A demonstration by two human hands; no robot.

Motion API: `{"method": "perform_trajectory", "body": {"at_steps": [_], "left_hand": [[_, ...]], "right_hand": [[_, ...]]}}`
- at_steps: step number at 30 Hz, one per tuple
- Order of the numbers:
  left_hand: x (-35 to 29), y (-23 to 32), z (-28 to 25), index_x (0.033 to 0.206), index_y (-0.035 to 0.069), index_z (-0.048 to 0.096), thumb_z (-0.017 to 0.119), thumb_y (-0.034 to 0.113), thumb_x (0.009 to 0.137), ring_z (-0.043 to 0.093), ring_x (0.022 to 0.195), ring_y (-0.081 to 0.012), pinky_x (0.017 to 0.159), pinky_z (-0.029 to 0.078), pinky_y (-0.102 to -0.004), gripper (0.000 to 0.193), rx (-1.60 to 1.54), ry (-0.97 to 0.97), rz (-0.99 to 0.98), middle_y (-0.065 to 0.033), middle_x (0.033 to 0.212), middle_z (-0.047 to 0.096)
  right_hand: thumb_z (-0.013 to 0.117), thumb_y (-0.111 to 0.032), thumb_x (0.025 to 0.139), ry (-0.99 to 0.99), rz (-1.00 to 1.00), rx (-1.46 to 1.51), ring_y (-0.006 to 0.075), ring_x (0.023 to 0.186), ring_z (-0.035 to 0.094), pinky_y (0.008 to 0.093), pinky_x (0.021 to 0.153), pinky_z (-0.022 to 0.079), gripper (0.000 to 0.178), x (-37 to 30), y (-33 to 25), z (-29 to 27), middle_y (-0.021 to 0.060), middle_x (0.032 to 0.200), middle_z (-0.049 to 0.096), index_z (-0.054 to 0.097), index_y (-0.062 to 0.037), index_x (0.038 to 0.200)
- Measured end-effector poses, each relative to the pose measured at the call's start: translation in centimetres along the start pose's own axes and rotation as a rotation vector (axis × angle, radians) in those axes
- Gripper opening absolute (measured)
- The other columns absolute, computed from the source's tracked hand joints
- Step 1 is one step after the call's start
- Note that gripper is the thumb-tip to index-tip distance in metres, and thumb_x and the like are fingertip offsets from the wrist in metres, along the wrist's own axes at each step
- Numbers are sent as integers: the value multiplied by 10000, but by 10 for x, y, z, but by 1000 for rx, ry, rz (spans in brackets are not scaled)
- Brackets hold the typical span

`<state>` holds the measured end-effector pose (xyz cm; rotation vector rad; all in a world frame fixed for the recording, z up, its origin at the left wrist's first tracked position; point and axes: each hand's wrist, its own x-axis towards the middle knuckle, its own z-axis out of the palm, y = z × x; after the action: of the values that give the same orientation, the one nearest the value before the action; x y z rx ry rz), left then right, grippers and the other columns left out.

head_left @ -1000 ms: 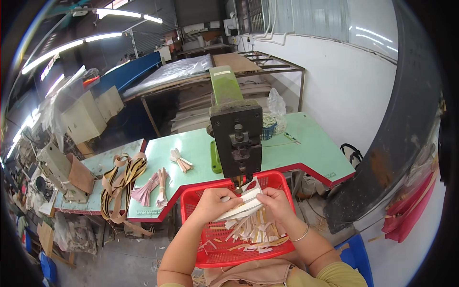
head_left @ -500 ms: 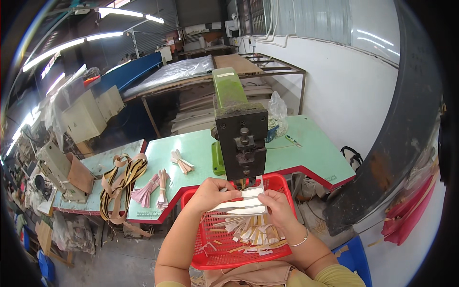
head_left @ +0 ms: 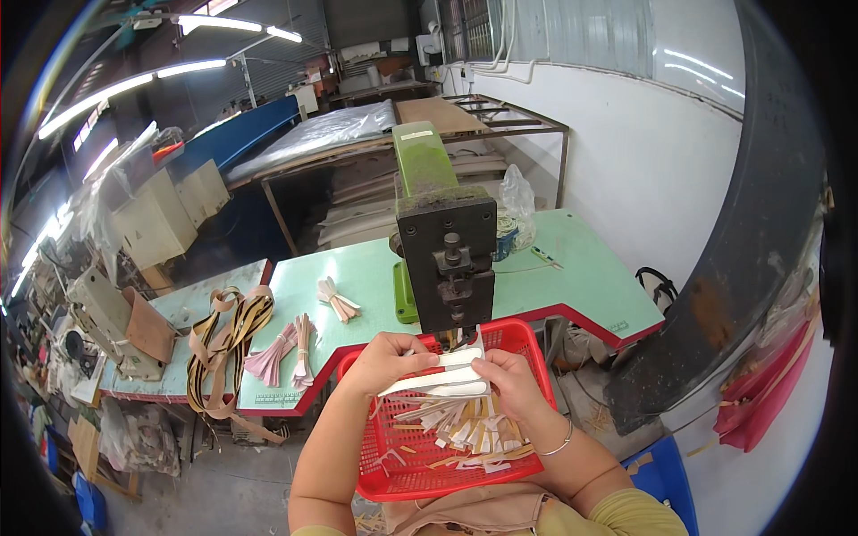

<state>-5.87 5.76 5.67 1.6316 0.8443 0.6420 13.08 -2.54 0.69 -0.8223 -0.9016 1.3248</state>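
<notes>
I see the left hand [head_left: 391, 359] and right hand [head_left: 511, 382] pinching white strips [head_left: 444, 380]. I'd judge them light, bendy, best held by their left and right ends

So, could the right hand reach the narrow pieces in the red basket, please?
Probably: the narrow pieces lie close by, mostly uncovered, though the right hand is pinching white strips.

I count: one left hand [head_left: 386, 362] and one right hand [head_left: 513, 384], pinching white strips [head_left: 429, 381]; one red basket [head_left: 402, 490] beneath; one green-and-black machine [head_left: 445, 259], just beyond.
</notes>
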Motion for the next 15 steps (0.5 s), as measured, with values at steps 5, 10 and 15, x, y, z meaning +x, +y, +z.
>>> {"method": "perform_trajectory", "body": {"at_steps": [5, 10, 15], "left_hand": [[-5, -10, -6, 687, 14, 615, 679, 162, 718, 448, 519, -45, 480, 355, -193, 164, -125, 0, -18, 11, 569, 534], [-11, -11, -8, 676, 28, 604, 679, 145, 718, 435, 496, -42, 458, 335, -188, 146, -183, 23, -51, 18, 550, 518], [-18, -12, -11, 676, 27, 600, 677, 139, 719, 437, 484, -45, 450, 334, -185, 143, -228, 48, -54, 12, 556, 524]], "right_hand": [[562, -123, 811, -50, -15, -31, 42, 662, 502, 186, 609, 394, 129, 3, 2, 5, 6, 737, 585, 602, -1, 815], [564, -121, 809, -67, 0, -34, 41, 656, 504, 189, 604, 397, 128, 4, 3, 10, 5, 738, 587, 605, 0, 811], [566, -111, 803, -74, 14, -26, 56, 679, 529, 201, 624, 415, 118, 3, 4, 17, 25, 754, 598, 605, 1, 810]]}}
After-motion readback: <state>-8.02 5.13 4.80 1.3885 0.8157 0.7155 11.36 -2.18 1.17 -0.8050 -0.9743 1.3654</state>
